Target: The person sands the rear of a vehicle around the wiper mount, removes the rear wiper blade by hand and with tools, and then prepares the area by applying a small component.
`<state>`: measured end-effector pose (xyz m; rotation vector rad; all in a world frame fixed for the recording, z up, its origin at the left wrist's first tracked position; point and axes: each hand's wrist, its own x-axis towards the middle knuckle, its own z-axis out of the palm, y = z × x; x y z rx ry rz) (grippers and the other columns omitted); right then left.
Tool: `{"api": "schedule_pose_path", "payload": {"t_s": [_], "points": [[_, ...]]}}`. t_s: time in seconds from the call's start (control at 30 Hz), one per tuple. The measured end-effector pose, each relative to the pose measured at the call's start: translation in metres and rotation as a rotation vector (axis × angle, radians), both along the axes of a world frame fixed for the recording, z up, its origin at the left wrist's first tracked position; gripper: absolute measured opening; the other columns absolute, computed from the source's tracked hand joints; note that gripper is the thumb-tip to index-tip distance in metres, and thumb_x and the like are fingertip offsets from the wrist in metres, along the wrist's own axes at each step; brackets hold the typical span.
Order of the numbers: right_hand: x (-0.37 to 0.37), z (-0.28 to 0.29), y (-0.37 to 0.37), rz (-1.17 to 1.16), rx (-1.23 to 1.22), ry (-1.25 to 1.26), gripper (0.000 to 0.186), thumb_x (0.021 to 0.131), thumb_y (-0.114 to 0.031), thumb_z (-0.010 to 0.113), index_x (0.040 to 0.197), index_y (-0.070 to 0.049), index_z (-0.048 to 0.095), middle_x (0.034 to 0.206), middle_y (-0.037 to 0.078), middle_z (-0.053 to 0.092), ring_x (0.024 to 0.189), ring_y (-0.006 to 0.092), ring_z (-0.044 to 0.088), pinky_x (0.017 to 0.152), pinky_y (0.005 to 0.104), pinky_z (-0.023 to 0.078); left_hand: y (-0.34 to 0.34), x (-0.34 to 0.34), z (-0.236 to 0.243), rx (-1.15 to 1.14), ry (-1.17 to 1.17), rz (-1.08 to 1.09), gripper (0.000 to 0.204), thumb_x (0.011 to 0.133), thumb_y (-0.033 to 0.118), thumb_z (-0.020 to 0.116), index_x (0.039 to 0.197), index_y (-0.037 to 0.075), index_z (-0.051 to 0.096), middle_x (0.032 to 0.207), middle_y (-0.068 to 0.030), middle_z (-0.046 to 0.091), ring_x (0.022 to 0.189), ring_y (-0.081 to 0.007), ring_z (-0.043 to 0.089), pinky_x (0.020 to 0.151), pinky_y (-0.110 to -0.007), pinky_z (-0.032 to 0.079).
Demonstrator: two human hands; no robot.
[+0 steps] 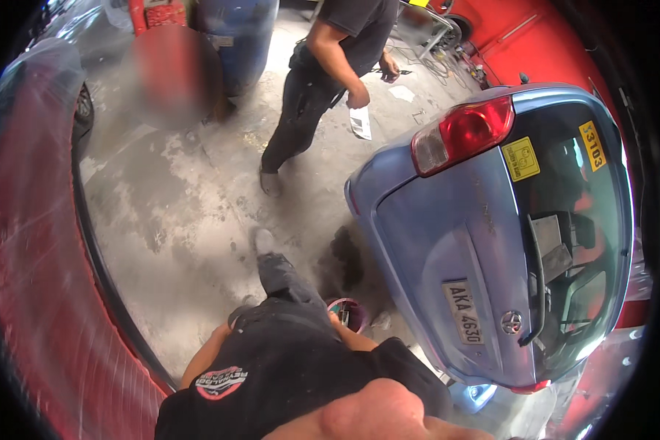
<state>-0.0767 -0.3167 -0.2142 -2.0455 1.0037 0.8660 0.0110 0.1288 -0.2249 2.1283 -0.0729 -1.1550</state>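
Note:
My right hand [335, 320] hangs low beside my dark trousers, overlapping the left edge of a small pinkish-rimmed bucket [358, 315]. Something teal shows inside that bucket. The fingers are mostly hidden, so whether they grip the rim cannot be made out. On the other side, my left arm [207, 355] reaches down along my body. Its hand [235, 317] is largely covered by my dark clothing, and no held thing is visible there. A crumpled pale piece [381, 320] lies right of the bucket.
A blue hatchback [418, 235] stands close on the right, a dusty red car panel [44, 220] on the left. Ahead, a person in dark clothes [308, 95] holds a white paper [360, 123]. Blue drum [242, 44] behind; dark wet patch [345, 257] on the concrete floor.

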Motion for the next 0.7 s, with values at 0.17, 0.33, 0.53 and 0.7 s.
{"api": "schedule_pose_path", "payload": {"t_s": [0.17,0.33,0.53,0.7], "points": [[0.098,-0.042,0.012,0.118,0.056,-0.084,0.04,0.089,-0.038,0.058,0.088,0.001,0.071,0.078,0.02,0.07,0.08,0.0342,0.07,0.073,0.0432,0.053,0.05,0.062,0.0,-0.074,-0.059,0.208,0.046,0.091,0.041,0.058,0.101,-0.003,0.068,0.097,-0.0223,0.07,0.09,-0.0375,0.068,0.078,-0.042,0.051],[0.272,-0.038,-0.002,0.302,0.08,-0.367,0.04,0.088,-0.036,0.059,0.087,0.001,0.071,0.077,0.02,0.07,0.079,0.0348,0.07,0.072,0.0435,0.053,0.059,0.144,0.014,0.018,-0.208,0.286,0.043,0.093,0.038,0.06,0.097,-0.004,0.067,0.086,-0.0188,0.069,0.081,-0.0321,0.066,0.073,-0.04,0.051],[0.401,-0.006,0.004,0.602,0.154,-0.238,0.038,0.088,-0.033,0.058,0.089,0.003,0.07,0.09,0.025,0.069,0.088,0.0385,0.069,0.074,0.0462,0.052,0.027,0.276,0.053,0.008,0.061,0.464,0.037,0.094,0.033,0.062,0.099,-0.004,0.068,0.084,-0.0136,0.068,0.08,-0.0238,0.066,0.073,-0.035,0.051],[0.423,0.01,0.011,0.459,0.123,-0.149,0.039,0.088,-0.034,0.057,0.091,0.003,0.069,0.097,0.026,0.068,0.092,0.04,0.067,0.076,0.0469,0.051,0.006,0.337,0.037,-0.053,0.083,0.405,0.037,0.094,0.033,0.062,0.1,-0.003,0.068,0.087,-0.0136,0.068,0.082,-0.0236,0.066,0.075,-0.035,0.051]]}}
